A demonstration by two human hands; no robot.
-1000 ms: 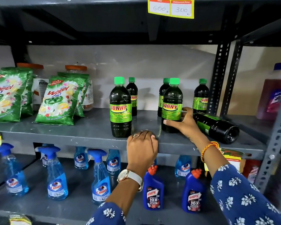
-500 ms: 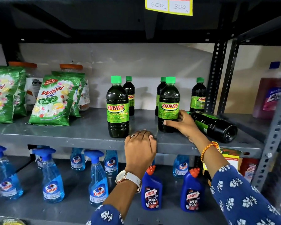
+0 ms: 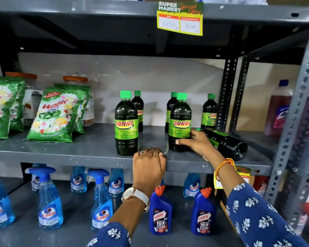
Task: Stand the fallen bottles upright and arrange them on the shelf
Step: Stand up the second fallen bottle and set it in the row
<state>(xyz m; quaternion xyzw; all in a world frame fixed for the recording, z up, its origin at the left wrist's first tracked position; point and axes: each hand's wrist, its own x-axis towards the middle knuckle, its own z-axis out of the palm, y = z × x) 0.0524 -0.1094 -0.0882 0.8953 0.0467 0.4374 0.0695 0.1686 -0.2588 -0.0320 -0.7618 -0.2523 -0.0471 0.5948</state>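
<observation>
On the grey middle shelf [image 3: 78,150], dark Sunny bottles with green caps stand upright: one at the front left [image 3: 126,125], one at the front right [image 3: 180,118], three at the back [image 3: 138,107] [image 3: 170,111] [image 3: 210,111]. One fallen bottle [image 3: 227,145] lies on its side at the right, base toward me. My right hand [image 3: 198,143] wraps the lower part of the front right upright bottle, just in front of the fallen bottle's neck. My left hand [image 3: 149,163] curls over the shelf's front edge, beside the front left bottle.
Green Wheel detergent bags [image 3: 55,114] and orange-lidded jars [image 3: 75,81] fill the shelf's left. Blue Colin sprays [image 3: 49,207] and Harpic bottles [image 3: 160,216] stand on the shelf below. Perforated posts [image 3: 227,93] bound the right; a pink bottle [image 3: 278,107] stands beyond them.
Both hands stay where they were, the right on the front right bottle and the left on the shelf edge. My view has tilted up a little.
</observation>
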